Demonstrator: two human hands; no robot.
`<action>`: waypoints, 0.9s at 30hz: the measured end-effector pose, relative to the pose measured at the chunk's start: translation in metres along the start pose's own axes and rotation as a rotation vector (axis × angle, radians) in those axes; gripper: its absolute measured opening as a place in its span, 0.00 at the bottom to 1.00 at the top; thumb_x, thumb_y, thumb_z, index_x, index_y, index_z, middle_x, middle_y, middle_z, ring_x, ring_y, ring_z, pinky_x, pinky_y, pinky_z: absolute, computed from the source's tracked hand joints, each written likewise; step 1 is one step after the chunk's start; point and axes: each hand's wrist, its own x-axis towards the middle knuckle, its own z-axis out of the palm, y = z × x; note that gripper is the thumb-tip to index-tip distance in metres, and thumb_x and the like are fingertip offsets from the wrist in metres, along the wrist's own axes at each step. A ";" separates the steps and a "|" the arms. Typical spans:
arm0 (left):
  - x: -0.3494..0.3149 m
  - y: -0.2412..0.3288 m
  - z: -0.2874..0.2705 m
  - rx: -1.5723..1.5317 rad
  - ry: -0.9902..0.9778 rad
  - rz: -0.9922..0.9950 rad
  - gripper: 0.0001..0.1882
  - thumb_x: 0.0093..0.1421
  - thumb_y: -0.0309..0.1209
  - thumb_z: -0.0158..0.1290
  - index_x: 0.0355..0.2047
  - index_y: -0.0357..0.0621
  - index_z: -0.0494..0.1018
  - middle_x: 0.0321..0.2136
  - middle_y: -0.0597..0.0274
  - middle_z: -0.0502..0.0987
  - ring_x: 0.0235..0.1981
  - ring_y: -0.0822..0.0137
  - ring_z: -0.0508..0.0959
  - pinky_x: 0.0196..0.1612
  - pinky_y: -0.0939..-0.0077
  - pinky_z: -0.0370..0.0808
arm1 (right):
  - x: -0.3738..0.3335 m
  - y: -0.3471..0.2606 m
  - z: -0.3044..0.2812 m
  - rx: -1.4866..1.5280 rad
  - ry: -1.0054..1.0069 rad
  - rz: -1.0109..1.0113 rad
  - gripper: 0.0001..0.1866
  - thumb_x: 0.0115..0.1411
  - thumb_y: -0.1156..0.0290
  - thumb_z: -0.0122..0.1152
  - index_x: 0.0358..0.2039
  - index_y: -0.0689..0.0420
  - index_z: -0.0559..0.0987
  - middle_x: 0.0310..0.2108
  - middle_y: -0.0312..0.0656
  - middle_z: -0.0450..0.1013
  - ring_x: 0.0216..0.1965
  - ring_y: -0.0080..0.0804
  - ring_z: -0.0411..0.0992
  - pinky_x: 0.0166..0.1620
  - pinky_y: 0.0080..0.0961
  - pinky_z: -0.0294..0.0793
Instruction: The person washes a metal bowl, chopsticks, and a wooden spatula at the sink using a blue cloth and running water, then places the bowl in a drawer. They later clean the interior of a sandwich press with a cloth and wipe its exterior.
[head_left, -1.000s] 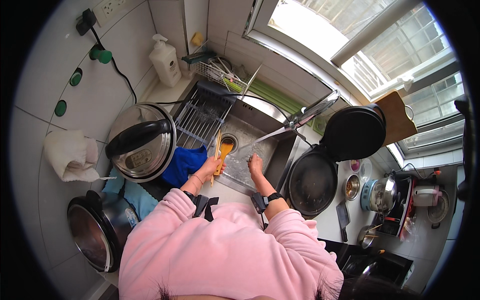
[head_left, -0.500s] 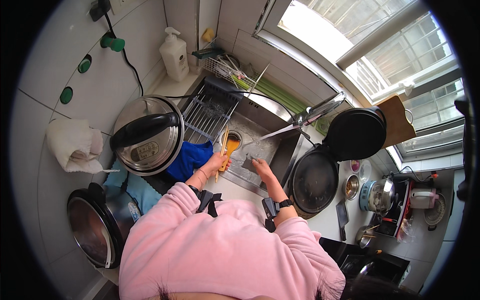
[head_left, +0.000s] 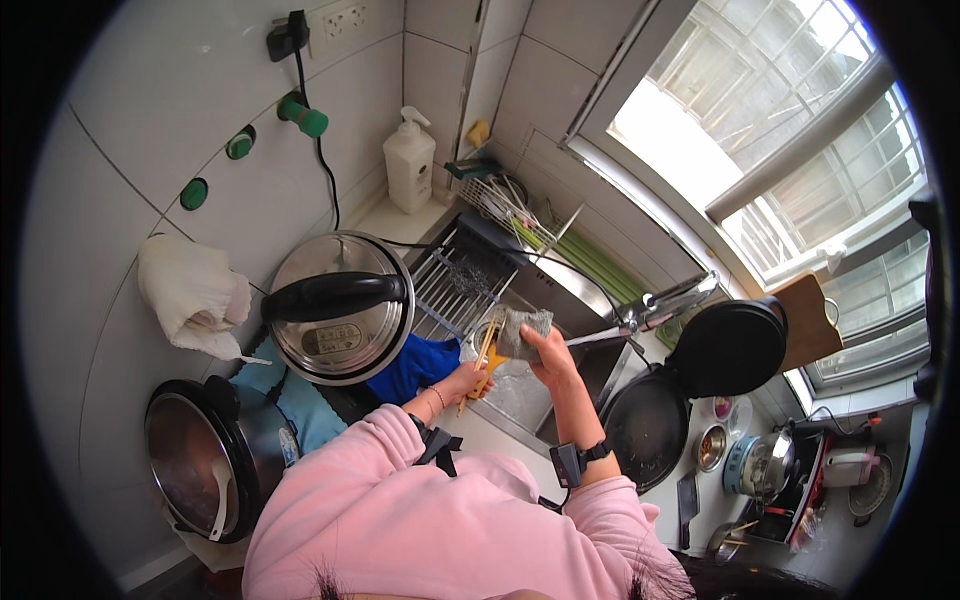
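Over the sink (head_left: 520,392), my left hand (head_left: 464,382) is closed around a pair of wooden chopsticks (head_left: 486,345) and an orange spatula (head_left: 495,362), held together by their lower ends. In my right hand (head_left: 548,352) is a bunched grey dishcloth (head_left: 520,333), pressed up close beside the upper part of the chopsticks and spatula. Whether the cloth touches them I cannot tell for sure. Water (head_left: 592,337) runs from the faucet (head_left: 672,302) at the right, just past my right hand.
A steel cooker lid (head_left: 300,258) and a blue cloth (head_left: 402,368) lie left of the sink, with an open cooker pot (head_left: 190,455) nearer me. A metal drying rack (head_left: 432,290) spans the sink's left part. An open black electric griddle (head_left: 645,425) stands at right.
My right hand has lifted the grey dishcloth up and brought it beside the chopsticks and spatula in my left hand. The whole view has shifted, with the scene sitting further right and lower.
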 end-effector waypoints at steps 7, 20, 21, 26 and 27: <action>0.003 -0.010 -0.001 -0.023 -0.001 0.016 0.23 0.65 0.29 0.39 0.59 0.38 0.51 0.30 0.57 0.73 0.25 0.71 0.73 0.27 0.76 0.75 | 0.126 -0.095 0.106 -0.204 -0.018 -0.055 0.09 0.60 0.68 0.55 0.40 0.54 0.73 0.34 0.34 0.73 0.34 0.25 0.72 0.34 0.27 0.73; -0.006 -0.007 0.002 -0.024 -0.018 -0.007 0.24 0.65 0.30 0.38 0.60 0.38 0.48 0.31 0.56 0.73 0.25 0.70 0.75 0.29 0.75 0.75 | 0.296 -0.137 0.206 -1.027 0.095 -0.543 0.18 0.46 0.68 0.66 0.36 0.65 0.77 0.30 0.51 0.76 0.35 0.41 0.75 0.37 0.38 0.71; -0.006 -0.006 0.002 -0.037 -0.022 -0.012 0.24 0.65 0.30 0.38 0.59 0.37 0.48 0.31 0.56 0.73 0.25 0.70 0.75 0.29 0.75 0.75 | 0.297 -0.140 0.208 -1.081 0.086 -0.591 0.18 0.50 0.67 0.62 0.38 0.66 0.76 0.31 0.50 0.76 0.35 0.42 0.74 0.37 0.39 0.70; -0.006 -0.006 0.003 -0.042 -0.037 0.004 0.24 0.65 0.29 0.39 0.59 0.36 0.49 0.32 0.55 0.73 0.24 0.70 0.74 0.29 0.75 0.75 | 0.298 -0.156 0.217 -0.830 0.004 -0.310 0.22 0.55 0.58 0.60 0.41 0.65 0.75 0.35 0.45 0.73 0.36 0.33 0.71 0.38 0.34 0.68; -0.006 -0.006 0.003 -0.033 -0.034 0.004 0.24 0.65 0.29 0.39 0.59 0.37 0.49 0.32 0.55 0.73 0.24 0.70 0.74 0.28 0.75 0.75 | 0.298 -0.159 0.218 -0.813 0.022 -0.296 0.25 0.54 0.56 0.61 0.41 0.66 0.75 0.36 0.46 0.73 0.37 0.33 0.72 0.38 0.33 0.69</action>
